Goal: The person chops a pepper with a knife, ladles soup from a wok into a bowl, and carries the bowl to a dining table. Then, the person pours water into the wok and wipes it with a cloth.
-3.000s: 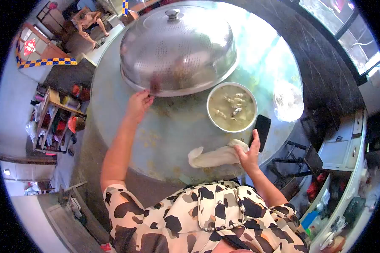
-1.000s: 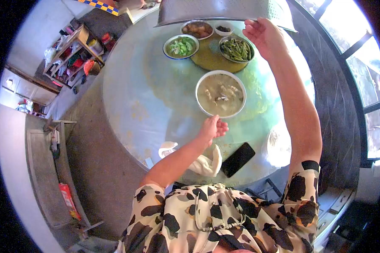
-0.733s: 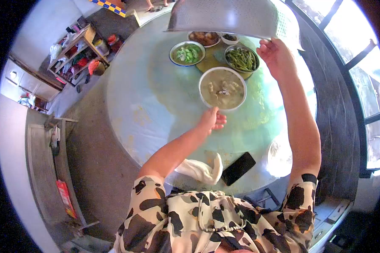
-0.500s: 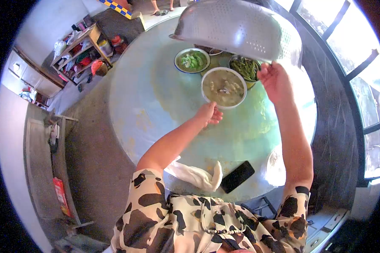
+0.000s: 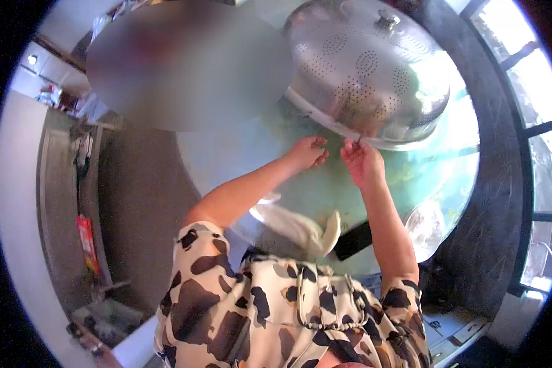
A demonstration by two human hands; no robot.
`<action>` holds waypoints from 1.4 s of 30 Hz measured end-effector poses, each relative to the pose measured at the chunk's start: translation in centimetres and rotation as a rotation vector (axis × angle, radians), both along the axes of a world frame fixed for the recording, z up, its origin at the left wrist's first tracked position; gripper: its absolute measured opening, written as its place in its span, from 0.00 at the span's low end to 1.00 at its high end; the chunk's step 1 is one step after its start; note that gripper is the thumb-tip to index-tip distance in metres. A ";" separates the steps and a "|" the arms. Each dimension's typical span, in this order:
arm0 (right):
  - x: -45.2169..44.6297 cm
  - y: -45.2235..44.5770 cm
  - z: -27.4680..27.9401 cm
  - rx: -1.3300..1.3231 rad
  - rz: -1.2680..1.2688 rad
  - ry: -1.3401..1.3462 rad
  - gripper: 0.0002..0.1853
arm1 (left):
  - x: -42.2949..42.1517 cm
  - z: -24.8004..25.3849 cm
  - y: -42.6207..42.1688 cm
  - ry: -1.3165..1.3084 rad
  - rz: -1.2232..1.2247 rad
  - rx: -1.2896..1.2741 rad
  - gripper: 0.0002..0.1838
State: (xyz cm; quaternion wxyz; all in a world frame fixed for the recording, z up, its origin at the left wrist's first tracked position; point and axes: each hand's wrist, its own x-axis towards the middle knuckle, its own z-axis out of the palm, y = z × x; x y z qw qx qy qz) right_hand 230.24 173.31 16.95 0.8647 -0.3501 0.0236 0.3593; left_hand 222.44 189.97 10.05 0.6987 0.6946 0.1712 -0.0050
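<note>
A large domed metal cover [image 5: 340, 67] with small holes and a knob rests on the round table [image 5: 288, 187]; its near rim is pinched in my right hand [image 5: 365, 164]. The bowls are out of sight. My left hand [image 5: 309, 153] hovers beside the right one, left of it and just short of the rim, fingers loosely curled with nothing visible in them. Nearer my body, a crumpled white cloth [image 5: 297, 228] lies on the table. Beside it is a black phone [image 5: 354, 241], partly hidden by my right forearm.
Something clear and shiny, like plastic [image 5: 425, 230], sits at the table's right edge. A wooden bench [image 5: 61, 208] with a red packet [image 5: 87, 242] stands at the left. Windows [image 5: 503, 30] line the right side. A large blurred patch hides the upper left.
The cover has come down and nearer, hiding the soup bowl and dishes that showed before. My left hand has left the bowl's rim; both hands are now closer together.
</note>
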 end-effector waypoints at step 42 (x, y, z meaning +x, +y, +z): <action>-22.0 33.8 -3.7 -0.367 1.188 -0.214 0.12 | -56.1 15.6 6.3 0.581 1.205 -0.095 0.32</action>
